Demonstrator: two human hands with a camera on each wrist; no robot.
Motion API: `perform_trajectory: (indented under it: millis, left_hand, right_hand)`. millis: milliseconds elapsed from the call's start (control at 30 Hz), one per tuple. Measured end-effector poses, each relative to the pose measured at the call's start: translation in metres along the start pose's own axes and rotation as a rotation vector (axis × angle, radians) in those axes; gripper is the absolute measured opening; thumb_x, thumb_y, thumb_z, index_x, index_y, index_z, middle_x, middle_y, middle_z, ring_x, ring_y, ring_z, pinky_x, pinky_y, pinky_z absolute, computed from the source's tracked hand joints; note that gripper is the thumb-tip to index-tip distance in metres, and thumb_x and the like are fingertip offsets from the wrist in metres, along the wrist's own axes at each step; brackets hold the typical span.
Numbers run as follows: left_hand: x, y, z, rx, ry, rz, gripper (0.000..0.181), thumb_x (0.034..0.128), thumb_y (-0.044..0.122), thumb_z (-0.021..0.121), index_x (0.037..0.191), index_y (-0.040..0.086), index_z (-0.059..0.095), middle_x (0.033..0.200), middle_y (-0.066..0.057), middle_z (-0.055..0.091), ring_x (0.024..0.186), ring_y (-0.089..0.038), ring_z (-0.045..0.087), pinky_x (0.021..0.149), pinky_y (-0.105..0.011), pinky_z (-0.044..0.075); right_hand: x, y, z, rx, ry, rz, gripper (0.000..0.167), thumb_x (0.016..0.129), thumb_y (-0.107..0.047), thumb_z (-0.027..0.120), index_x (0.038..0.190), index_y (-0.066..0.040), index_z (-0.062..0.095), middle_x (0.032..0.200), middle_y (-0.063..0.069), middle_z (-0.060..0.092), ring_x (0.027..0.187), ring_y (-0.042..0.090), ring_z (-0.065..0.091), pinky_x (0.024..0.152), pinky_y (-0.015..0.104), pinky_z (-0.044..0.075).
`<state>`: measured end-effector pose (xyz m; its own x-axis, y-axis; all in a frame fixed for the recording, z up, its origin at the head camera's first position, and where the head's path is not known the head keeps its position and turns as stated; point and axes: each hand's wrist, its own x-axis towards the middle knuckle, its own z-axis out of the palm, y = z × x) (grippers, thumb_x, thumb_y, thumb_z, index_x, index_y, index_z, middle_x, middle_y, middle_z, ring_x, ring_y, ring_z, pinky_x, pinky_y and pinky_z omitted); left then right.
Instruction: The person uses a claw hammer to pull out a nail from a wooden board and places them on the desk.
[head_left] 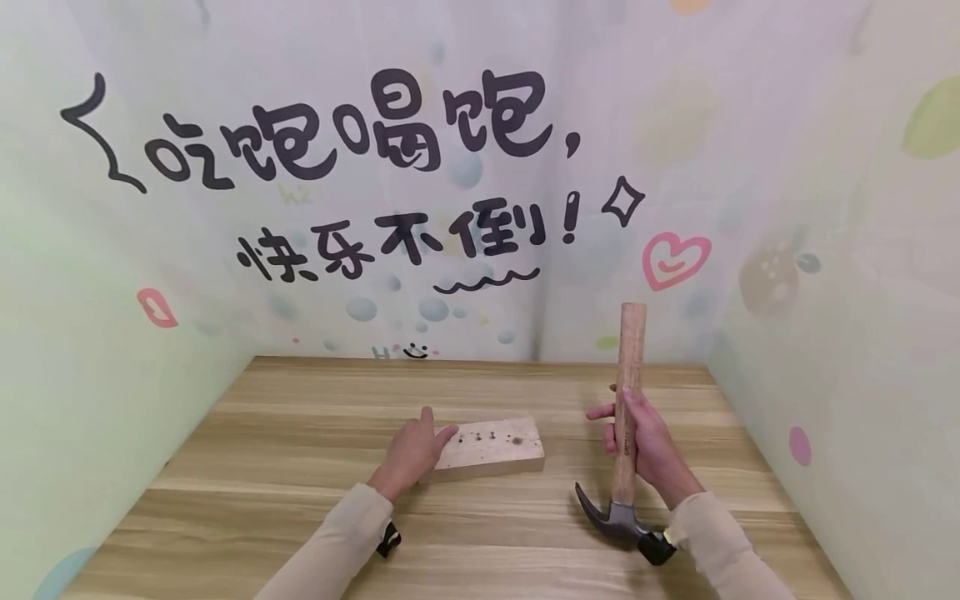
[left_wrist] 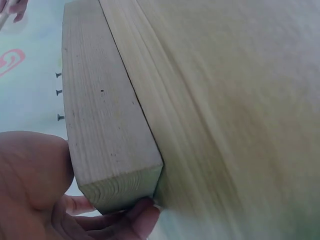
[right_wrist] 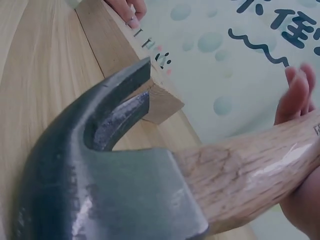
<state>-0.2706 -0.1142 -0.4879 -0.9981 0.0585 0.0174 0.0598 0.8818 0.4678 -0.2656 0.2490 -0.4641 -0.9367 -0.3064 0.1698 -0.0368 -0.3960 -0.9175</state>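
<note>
A pale wooden block [head_left: 491, 469] lies flat on the table, and three nails [left_wrist: 60, 118] stand up out of its top face. At the block's left end my left hand [head_left: 411, 454] grips it, thumb over the top and fingers around the end. My right hand [head_left: 651, 442] holds a claw hammer [head_left: 628, 350] by its wooden handle, to the right of the block. The handle points up, and the dark metal head [right_wrist: 130, 195] hangs low near the wrist. The claw [right_wrist: 125, 75] curves left toward the block, apart from it in the head view.
The wood-grain table [head_left: 285, 467] runs back to a printed wall covering [head_left: 480, 325] with large dark lettering. Similar panels rise along the left and right sides. A dark knot [head_left: 517, 442] marks the block's right part.
</note>
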Motion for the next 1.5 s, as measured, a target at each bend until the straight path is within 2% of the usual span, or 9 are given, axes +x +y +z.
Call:
perform_trajectory:
  millis: [133, 367, 800, 967, 1167, 1233, 1333, 1400, 1500]
  left_hand:
    - [0.002, 0.001, 0.002, -0.021, 0.025, 0.013, 0.058, 0.1014, 0.042, 0.054, 0.132, -0.007, 0.045, 0.090, -0.019, 0.063, 0.066, -0.021, 0.053, 0.061, -0.036, 0.047]
    - [0.009, 0.001, 0.007, -0.064, 0.057, 0.066, 0.043, 0.1014, 0.035, 0.057, 0.125, -0.001, 0.051, 0.095, -0.018, 0.068, 0.083, -0.026, 0.064, 0.076, -0.044, 0.053]
    - [0.016, 0.002, 0.013, -0.090, 0.050, 0.167, 0.037, 0.1023, 0.031, 0.056, 0.124, 0.001, 0.056, 0.102, -0.020, 0.069, 0.091, -0.027, 0.065, 0.082, -0.045, 0.053]
    - [0.013, 0.011, 0.017, -0.004, 0.069, 0.114, 0.044, 0.1055, 0.032, 0.046, 0.111, -0.008, 0.062, 0.095, -0.021, 0.067, 0.084, -0.033, 0.065, 0.075, -0.046, 0.054]
    - [0.010, 0.020, 0.024, 0.051, 0.086, 0.011, 0.054, 0.1062, 0.039, 0.038, 0.113, -0.010, 0.060, 0.099, -0.024, 0.063, 0.088, -0.039, 0.064, 0.072, -0.050, 0.053]
    - [0.010, 0.021, 0.025, 0.057, 0.089, -0.001, 0.055, 0.1062, 0.041, 0.037, 0.114, -0.009, 0.059, 0.099, -0.024, 0.063, 0.088, -0.039, 0.064, 0.071, -0.050, 0.053]
    - [0.011, 0.022, 0.027, 0.056, 0.088, 0.006, 0.055, 0.1060, 0.042, 0.037, 0.117, -0.009, 0.058, 0.100, -0.023, 0.063, 0.086, -0.037, 0.064, 0.070, -0.049, 0.053]
    - [0.013, 0.021, 0.027, 0.051, 0.084, 0.019, 0.056, 0.1058, 0.042, 0.038, 0.118, -0.009, 0.058, 0.101, -0.023, 0.063, 0.086, -0.036, 0.064, 0.070, -0.047, 0.053]
    - [0.015, 0.020, 0.028, 0.053, 0.072, 0.050, 0.057, 0.1057, 0.042, 0.039, 0.122, -0.009, 0.057, 0.106, -0.023, 0.064, 0.089, -0.036, 0.065, 0.074, -0.047, 0.054]
  right_hand:
    - [-0.003, -0.003, 0.003, 0.023, -0.034, -0.020, 0.026, 0.111, -0.030, 0.020, 0.118, -0.011, 0.036, 0.077, -0.001, 0.067, 0.050, 0.009, 0.054, 0.048, 0.023, 0.043]
    - [-0.008, -0.010, 0.006, 0.089, -0.127, 0.002, 0.047, 0.109, -0.024, 0.013, 0.092, -0.011, 0.055, 0.071, -0.001, 0.064, 0.050, 0.008, 0.051, 0.048, 0.023, 0.040]
    - [-0.018, -0.009, 0.005, 0.020, -0.241, -0.145, 0.038, 0.105, 0.000, 0.023, 0.120, -0.006, 0.057, 0.098, 0.005, 0.072, 0.067, 0.012, 0.061, 0.064, 0.025, 0.051]
    - [-0.021, -0.007, 0.007, 0.040, -0.257, -0.230, 0.038, 0.107, -0.001, 0.022, 0.127, -0.006, 0.054, 0.112, 0.011, 0.069, 0.100, 0.025, 0.070, 0.094, 0.037, 0.052]
    - [-0.021, -0.005, 0.005, 0.161, -0.348, -0.274, 0.040, 0.108, -0.004, 0.012, 0.130, -0.001, 0.045, 0.119, 0.020, 0.065, 0.112, 0.037, 0.066, 0.101, 0.046, 0.048]
    - [-0.022, -0.004, 0.004, 0.159, -0.331, -0.269, 0.037, 0.108, -0.005, 0.013, 0.123, -0.003, 0.047, 0.114, 0.018, 0.068, 0.105, 0.034, 0.069, 0.095, 0.044, 0.052]
    - [-0.023, -0.004, 0.005, 0.120, -0.238, -0.244, 0.032, 0.110, -0.010, 0.018, 0.104, -0.008, 0.050, 0.083, 0.008, 0.066, 0.067, 0.019, 0.068, 0.064, 0.028, 0.056]
    - [-0.023, -0.004, 0.007, 0.100, -0.163, -0.225, 0.031, 0.110, -0.013, 0.022, 0.094, -0.012, 0.049, 0.062, 0.003, 0.049, 0.044, 0.013, 0.044, 0.041, 0.023, 0.038]
    - [-0.022, -0.003, 0.010, 0.102, -0.101, -0.211, 0.032, 0.110, -0.016, 0.026, 0.088, -0.012, 0.049, 0.057, 0.006, 0.025, 0.042, 0.019, 0.015, 0.036, 0.030, 0.012]
